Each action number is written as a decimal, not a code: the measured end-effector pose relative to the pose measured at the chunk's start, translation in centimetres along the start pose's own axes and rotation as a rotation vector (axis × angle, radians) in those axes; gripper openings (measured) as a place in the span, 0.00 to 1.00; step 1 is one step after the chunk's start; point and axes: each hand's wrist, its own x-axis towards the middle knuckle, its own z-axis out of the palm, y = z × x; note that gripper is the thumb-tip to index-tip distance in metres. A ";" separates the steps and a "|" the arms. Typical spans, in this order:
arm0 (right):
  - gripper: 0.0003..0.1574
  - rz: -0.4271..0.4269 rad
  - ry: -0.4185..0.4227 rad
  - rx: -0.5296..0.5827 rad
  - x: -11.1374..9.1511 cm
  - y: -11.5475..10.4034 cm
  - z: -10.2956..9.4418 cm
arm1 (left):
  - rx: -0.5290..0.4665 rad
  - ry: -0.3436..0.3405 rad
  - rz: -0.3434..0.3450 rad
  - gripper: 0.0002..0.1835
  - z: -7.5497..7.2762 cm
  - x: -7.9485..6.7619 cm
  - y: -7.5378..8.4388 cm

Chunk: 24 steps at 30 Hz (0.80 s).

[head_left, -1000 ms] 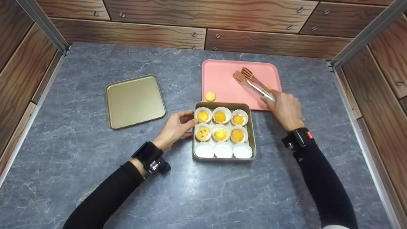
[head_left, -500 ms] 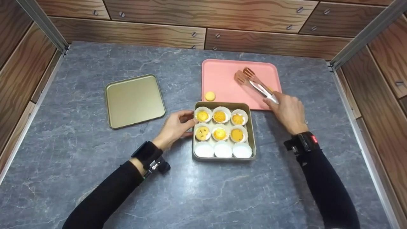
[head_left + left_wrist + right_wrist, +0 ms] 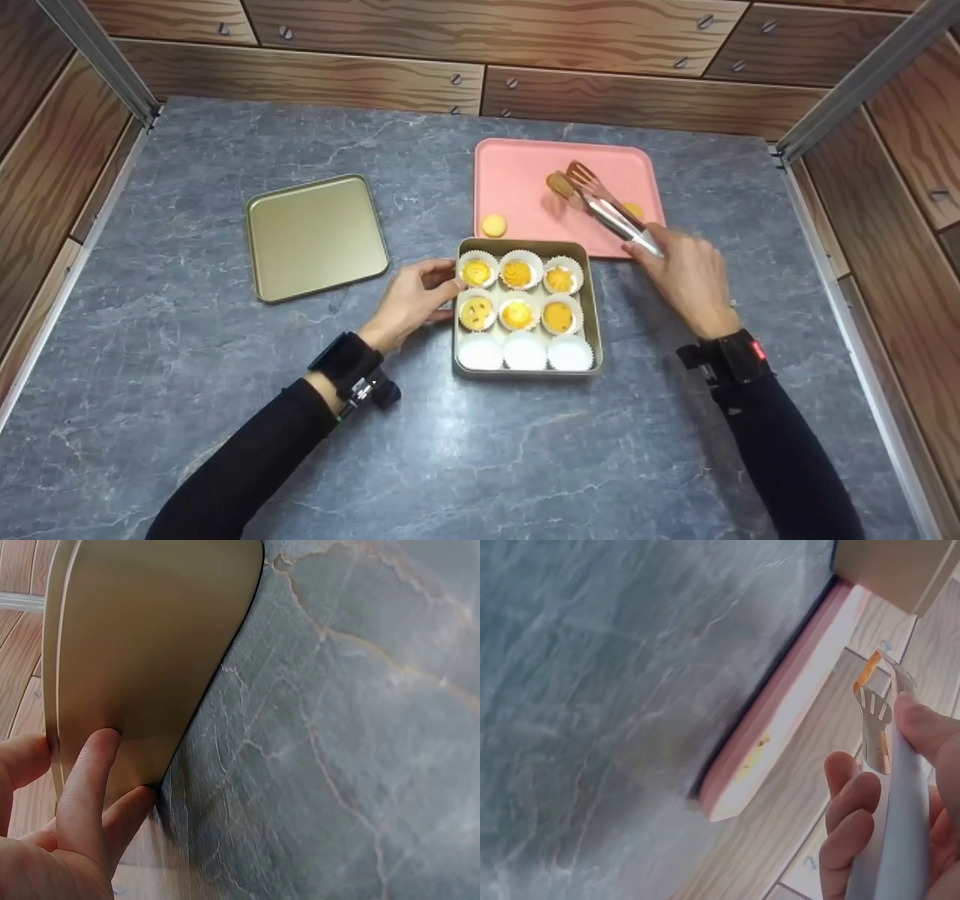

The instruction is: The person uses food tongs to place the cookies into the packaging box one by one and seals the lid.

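Between the hands stands a square gold tin (image 3: 596,315). Several paper cups in it hold yellow cookies (image 3: 517,274); the front-row paper cups (image 3: 525,352) look white inside. My left hand (image 3: 409,300) grips the tin's left wall, thumb at the rim (image 3: 54,690) and fingers against the outer side. My right hand (image 3: 686,277) holds slotted metal tongs (image 3: 615,219) over the pink tray (image 3: 517,161). An orange-yellow patch shows at the tong tips in the right wrist view; whether they grip a cookie, I cannot tell. One cookie (image 3: 634,211) lies partly behind the tongs.
A round yellow cookie (image 3: 493,225) lies at the tray's front left corner, close behind the tin. The flat gold lid (image 3: 319,238) rests on the grey marbled table (image 3: 420,450) at left. Wood-patterned walls (image 3: 360,75) enclose the table at the back and sides.
The right hand has moved slightly right and toward the front with the tongs. The tong tips have drawn closer together, and yellow now shows at the left tip. The left hand stays put.
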 end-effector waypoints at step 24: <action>0.27 -0.173 0.051 0.014 -4.5 -3.5 -2.0 | 0.005 0.007 -0.016 0.30 0.0 0.0 0.1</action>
